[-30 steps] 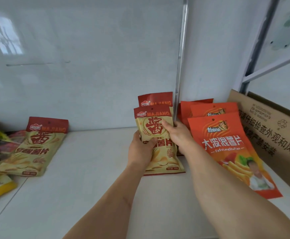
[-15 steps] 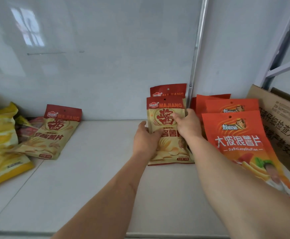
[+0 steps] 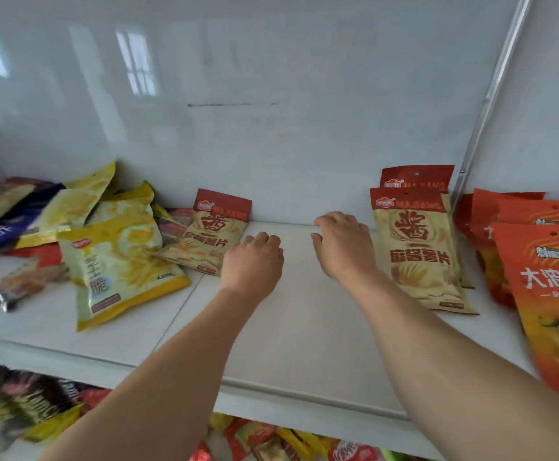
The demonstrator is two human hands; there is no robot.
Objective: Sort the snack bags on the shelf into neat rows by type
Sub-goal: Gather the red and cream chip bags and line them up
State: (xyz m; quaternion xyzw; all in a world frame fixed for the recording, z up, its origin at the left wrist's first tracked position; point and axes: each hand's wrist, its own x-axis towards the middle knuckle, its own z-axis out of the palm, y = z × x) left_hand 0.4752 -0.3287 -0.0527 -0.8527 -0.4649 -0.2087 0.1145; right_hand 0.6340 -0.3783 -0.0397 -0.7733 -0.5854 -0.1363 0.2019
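Observation:
Two beige MAJIANG chip bags with red tops (image 3: 419, 254) lean one behind the other at the right of the white shelf (image 3: 304, 327). To their right stands a row of orange chip bags (image 3: 544, 277). A third MAJIANG bag (image 3: 210, 237) lies tilted at the edge of a jumbled pile on the left. My left hand (image 3: 255, 257) hovers just right of that third bag, fingers curled, holding nothing. My right hand (image 3: 343, 247) hangs above the shelf just left of the standing pair, fingers spread and empty.
The left pile holds yellow fries bags (image 3: 118, 267), a blue bag (image 3: 5, 224) and a red-and-silver bag (image 3: 25, 281). A glossy white back wall and a metal upright (image 3: 491, 94) bound the shelf. More snack bags (image 3: 271, 440) fill the shelf below.
Both hands have let go of the front MAJIANG bag and moved left; it now leans by itself. My view has swung left, showing the jumbled pile.

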